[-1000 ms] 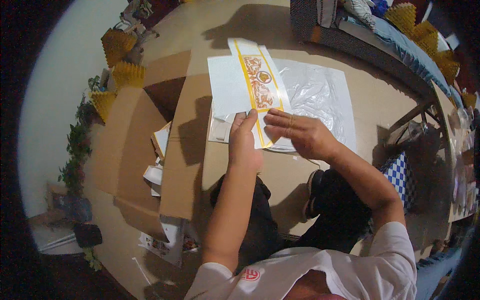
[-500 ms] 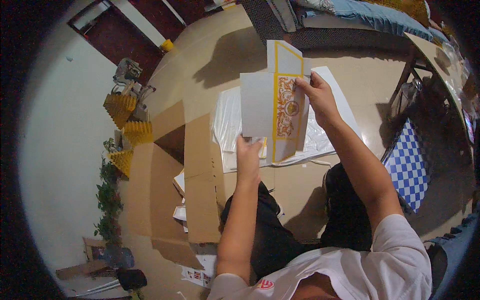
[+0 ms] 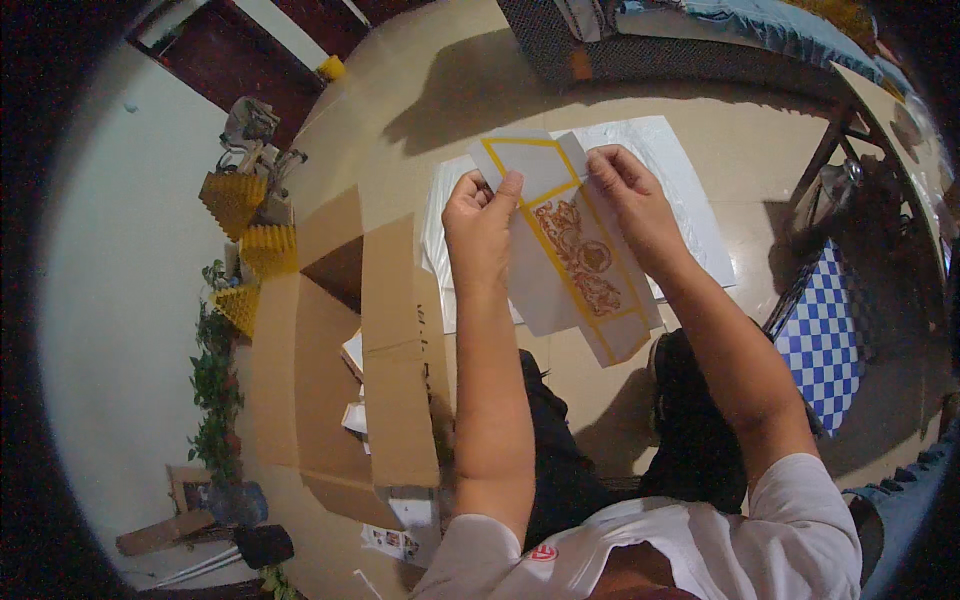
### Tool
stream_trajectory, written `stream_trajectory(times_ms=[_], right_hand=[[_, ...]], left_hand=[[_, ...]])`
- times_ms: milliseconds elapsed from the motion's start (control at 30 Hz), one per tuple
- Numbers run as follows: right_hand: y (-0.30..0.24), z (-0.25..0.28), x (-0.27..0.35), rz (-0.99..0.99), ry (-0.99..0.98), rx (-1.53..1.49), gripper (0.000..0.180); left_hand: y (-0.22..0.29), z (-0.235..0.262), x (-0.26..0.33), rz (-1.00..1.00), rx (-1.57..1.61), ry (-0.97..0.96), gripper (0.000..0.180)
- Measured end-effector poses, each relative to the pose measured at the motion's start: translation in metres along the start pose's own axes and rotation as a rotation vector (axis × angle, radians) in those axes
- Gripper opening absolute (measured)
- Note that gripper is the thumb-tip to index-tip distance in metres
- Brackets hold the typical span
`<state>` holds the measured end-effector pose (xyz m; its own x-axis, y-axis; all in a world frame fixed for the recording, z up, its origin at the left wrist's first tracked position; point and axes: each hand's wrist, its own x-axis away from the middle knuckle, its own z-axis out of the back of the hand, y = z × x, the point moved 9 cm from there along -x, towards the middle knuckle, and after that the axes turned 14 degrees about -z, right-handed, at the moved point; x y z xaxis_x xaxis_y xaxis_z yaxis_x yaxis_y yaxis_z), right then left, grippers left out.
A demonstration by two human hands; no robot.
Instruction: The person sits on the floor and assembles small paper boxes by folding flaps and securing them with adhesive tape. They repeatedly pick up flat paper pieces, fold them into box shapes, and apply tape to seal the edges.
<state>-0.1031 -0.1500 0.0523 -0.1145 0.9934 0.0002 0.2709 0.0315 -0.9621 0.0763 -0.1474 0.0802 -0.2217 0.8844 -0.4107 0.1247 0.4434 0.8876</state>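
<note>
A flat white carton blank [image 3: 570, 260] with yellow borders and an orange ornament hangs in the air in front of me. My left hand [image 3: 482, 222] pinches its upper left edge, thumb on the front. My right hand [image 3: 632, 205] grips its upper right edge. The blank's lower end points down toward my knees. Under it, on the tan floor, lies a white sheet with a clear plastic bag [image 3: 690, 210] on it.
An open brown cardboard box [image 3: 345, 350] with its flaps spread lies on the floor at my left, with papers inside. Yellow folded stacks [image 3: 245, 235] stand beyond it near a plant [image 3: 215, 370]. A sofa [image 3: 640, 45] is ahead, and a blue checkered cloth [image 3: 825, 335] lies at the right.
Both hands lifted the blank off the sheet on the floor, turned it upright, then tilted it toward me. The head view shifted as well.
</note>
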Motion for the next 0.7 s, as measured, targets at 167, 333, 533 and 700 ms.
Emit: stream_trajectory(times_ms=[167,333,533,700], right_hand=[[0.011,0.005,-0.003,-0.033,0.053,0.028,0.037],[0.018,0.002,-0.004,-0.053,0.139,0.003,0.041],[0.025,-0.009,-0.008,-0.062,0.064,0.008,0.043],[0.030,-0.030,0.006,-0.300,-0.053,-0.239,0.042]], left_hand=[[-0.016,0.012,0.003,-0.132,-0.189,0.051,0.026],[0.003,0.007,0.012,-0.252,-0.461,0.107,0.038],[0.013,0.000,0.018,-0.355,-0.381,0.139,0.039],[0.004,-0.006,0.026,-0.242,-0.426,0.129,0.041]])
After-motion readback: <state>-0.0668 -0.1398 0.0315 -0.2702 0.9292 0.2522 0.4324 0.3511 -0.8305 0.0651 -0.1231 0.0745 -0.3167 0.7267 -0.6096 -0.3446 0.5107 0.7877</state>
